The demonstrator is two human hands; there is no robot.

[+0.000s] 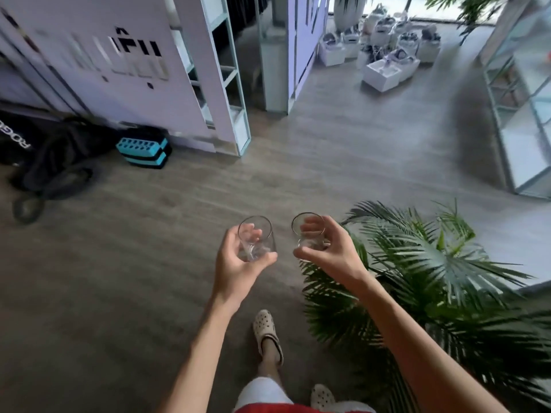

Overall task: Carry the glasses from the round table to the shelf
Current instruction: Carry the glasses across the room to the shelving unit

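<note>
I hold two clear drinking glasses out in front of me over the wooden floor. My left hand (238, 263) is wrapped around the left glass (258, 234), which tilts a little away from me. My right hand (328, 248) grips the right glass (307, 234) from its right side. Both glasses look empty. A white shelf unit with pale teal edges (229, 76) stands ahead to the left, and a glass-sided shelf (521, 114) stands at the far right. The round table is not in view.
A palm plant (432, 263) spreads close by my right arm. A black bag (53, 150) and a turquoise crate (143, 147) lie by the white wall on the left. Several white boxes (384, 64) sit on the floor far ahead. My feet in pale clogs (265, 332) are below.
</note>
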